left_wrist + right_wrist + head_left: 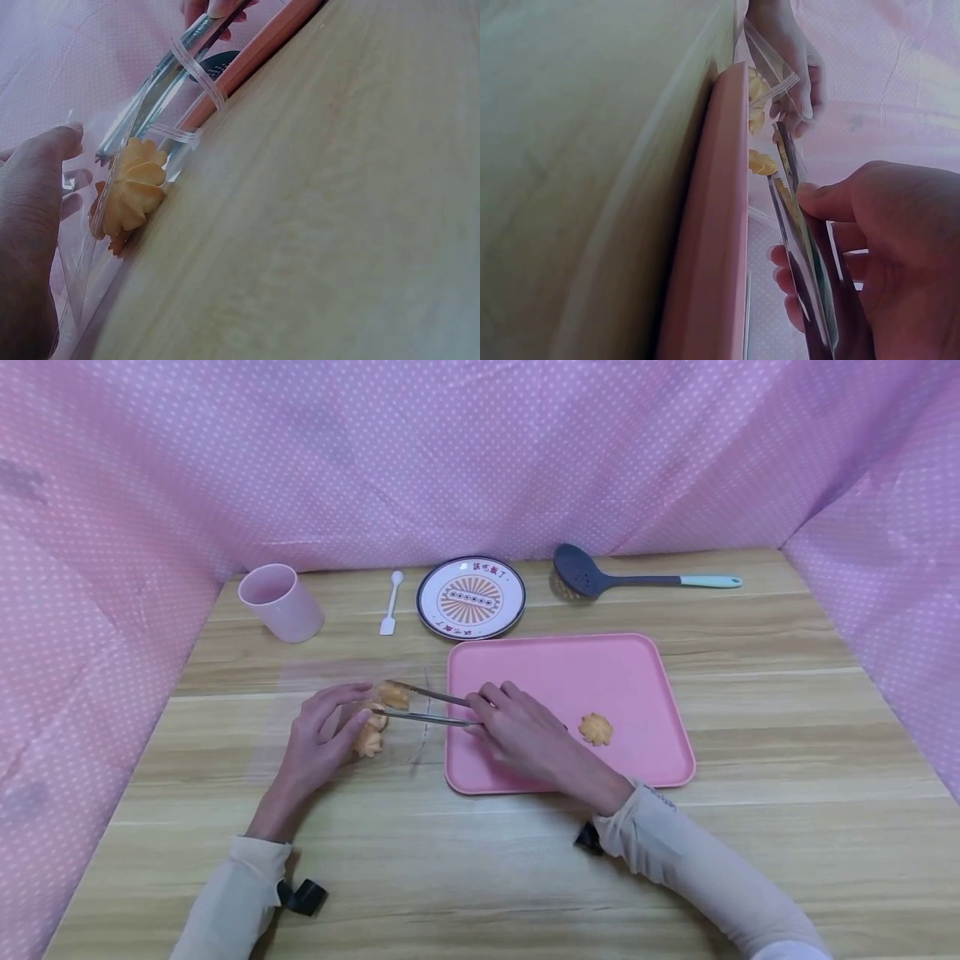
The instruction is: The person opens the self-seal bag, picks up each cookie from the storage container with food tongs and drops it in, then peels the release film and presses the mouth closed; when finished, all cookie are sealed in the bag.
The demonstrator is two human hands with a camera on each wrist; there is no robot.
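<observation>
My left hand [322, 735] holds the clear plastic zip bag [315, 672], its fingers and thumb curved about the film. Ridged, flower-shaped cookies [369, 743] lie inside the bag near the thumb. From the right, my right hand [517, 727] grips metal tongs [427, 718], whose toothed tips reach through the bag's mouth. Between those tips is one cookie [394, 696]; whether both tips press on it I cannot tell. Under the right hand lies a pink tray [547, 660], with a single round cookie [596, 729] on it beside the wrist.
Along the back stand a pink cup [288, 606], a small white spatula [391, 603], a round patterned plate [471, 597] and a dark slotted spoon [585, 572] with a mint handle end. Pink dotted cloth [465, 460] encloses the wooden table [465, 868] behind and at the sides.
</observation>
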